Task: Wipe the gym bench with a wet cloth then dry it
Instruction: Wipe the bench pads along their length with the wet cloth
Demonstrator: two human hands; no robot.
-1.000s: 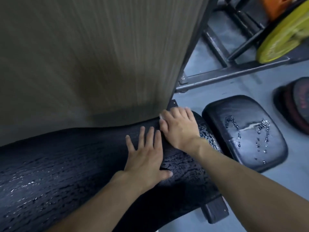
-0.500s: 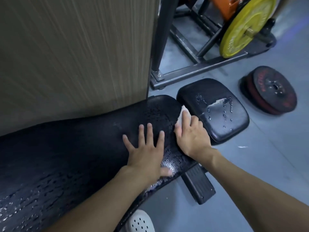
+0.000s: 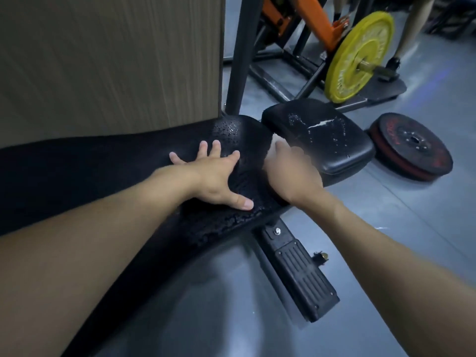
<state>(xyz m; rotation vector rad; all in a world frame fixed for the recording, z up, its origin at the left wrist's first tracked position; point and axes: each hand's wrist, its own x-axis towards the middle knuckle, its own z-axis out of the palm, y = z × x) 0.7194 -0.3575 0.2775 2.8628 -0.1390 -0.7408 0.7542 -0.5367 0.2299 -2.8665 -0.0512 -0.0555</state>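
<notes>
The gym bench's long black pad (image 3: 103,171) runs from the left edge to the middle, beaded with water near its end. The separate seat pad (image 3: 334,145) lies just beyond it, with droplets and a torn white streak on top. My left hand (image 3: 216,176) rests flat on the long pad, fingers spread, holding nothing. My right hand (image 3: 291,173) is blurred and presses down at the pad's end beside the gap to the seat. Only a pale sliver of the white cloth (image 3: 273,137) peeks out past its fingertips; the rest is hidden under the hand.
A wood-grain panel (image 3: 110,60) stands right behind the bench, with a black upright post (image 3: 242,52) beside it. On the grey floor are the bench's ribbed black foot (image 3: 301,271), stacked black-and-red plates (image 3: 412,145), a yellow plate (image 3: 358,57) on an orange machine, and another person's leg (image 3: 412,27).
My right hand with the cloth slid from the pad's far edge by the panel to its end near the seat. The left hand stayed flat; the view swung right.
</notes>
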